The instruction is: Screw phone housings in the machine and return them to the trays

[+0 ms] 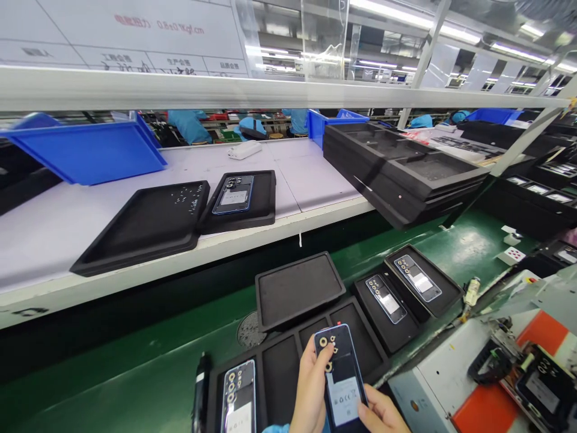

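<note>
Both hands hold an opened smartphone with a blue frame, a white label on its battery and gold-rimmed camera rings at the top. My left hand wraps its left side, the thumb pressing near the camera rings. At the lower right edge, my right hand grips it with the thumb on the label side. Beneath the hands lies a black compartment tray; another phone sits in its left compartment. An empty-looking shallow black tray lies just beyond.
Two more phones rest in black trays to the right. A metal fixture stands far right, a black electric screwdriver left. On the white shelf are a tray of screws, blue bins and stacked black trays.
</note>
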